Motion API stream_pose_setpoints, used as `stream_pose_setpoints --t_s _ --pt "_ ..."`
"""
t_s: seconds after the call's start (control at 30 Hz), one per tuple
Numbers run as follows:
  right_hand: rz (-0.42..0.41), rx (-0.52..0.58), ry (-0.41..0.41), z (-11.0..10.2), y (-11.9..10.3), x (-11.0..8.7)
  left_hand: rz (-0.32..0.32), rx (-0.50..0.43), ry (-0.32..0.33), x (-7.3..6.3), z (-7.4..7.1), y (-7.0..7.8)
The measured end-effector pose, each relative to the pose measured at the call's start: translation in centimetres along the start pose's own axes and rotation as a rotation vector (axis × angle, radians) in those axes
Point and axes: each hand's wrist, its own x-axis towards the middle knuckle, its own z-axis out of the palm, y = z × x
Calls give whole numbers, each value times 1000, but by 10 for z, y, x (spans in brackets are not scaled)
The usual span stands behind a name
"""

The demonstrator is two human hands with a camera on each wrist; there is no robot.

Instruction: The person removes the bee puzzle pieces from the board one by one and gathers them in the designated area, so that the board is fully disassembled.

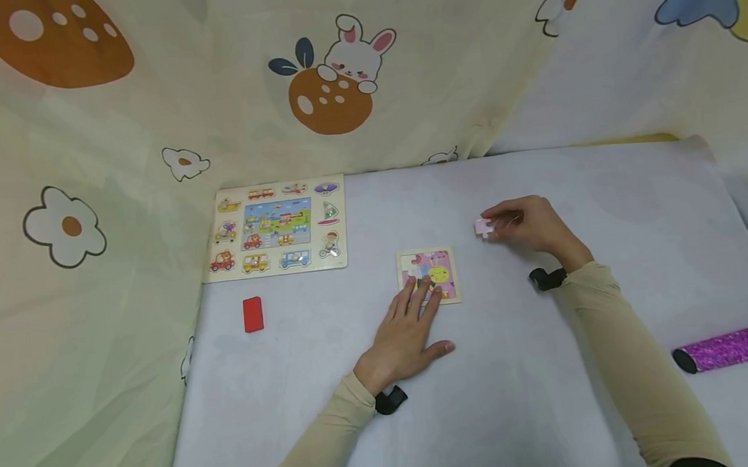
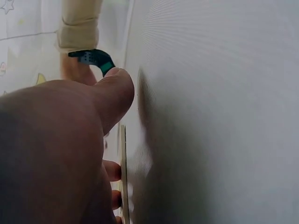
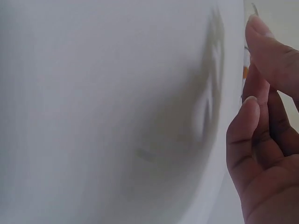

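Observation:
A small square jigsaw puzzle (image 1: 406, 260) with a pale wooden frame lies on the table, its picture pink and purple with a yellow round shape. My left hand (image 1: 402, 339) rests on its lower part with straight, spread fingers that hide some of the picture; in the left wrist view the fingertips (image 2: 116, 198) lie on the thin board's edge. To the right of the puzzle, my right hand (image 1: 528, 227) pinches a pale pink jigsaw piece (image 1: 481, 228) between thumb and fingertips. The right wrist view shows the curled fingers (image 3: 243, 140) above the table, with their shadow beside them.
A larger board of vehicle pictures (image 1: 342, 253) lies at the table's back left. A red block (image 1: 253, 314) is in front of it. At the right edge lies a glittery purple tube (image 1: 741, 343). Patterned cloth (image 1: 225, 107) hangs behind and left of the table.

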Motion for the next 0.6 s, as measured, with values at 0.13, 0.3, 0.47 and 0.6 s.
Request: stream_pose_setpoints --t_s 0.13,0.3,0.47,0.6 --pt "28 -2 -14 -1 6 0 -4 2 -3 0 0 0" --pt "29 -4 -23 0 9 -1 -8 0 -4 1 0 1" --pt "31 -10 -57 0 11 -2 -12 -6 2 0 0 2" --pt "30 -18 -76 1 12 -2 -12 -7 11 0 0 2"
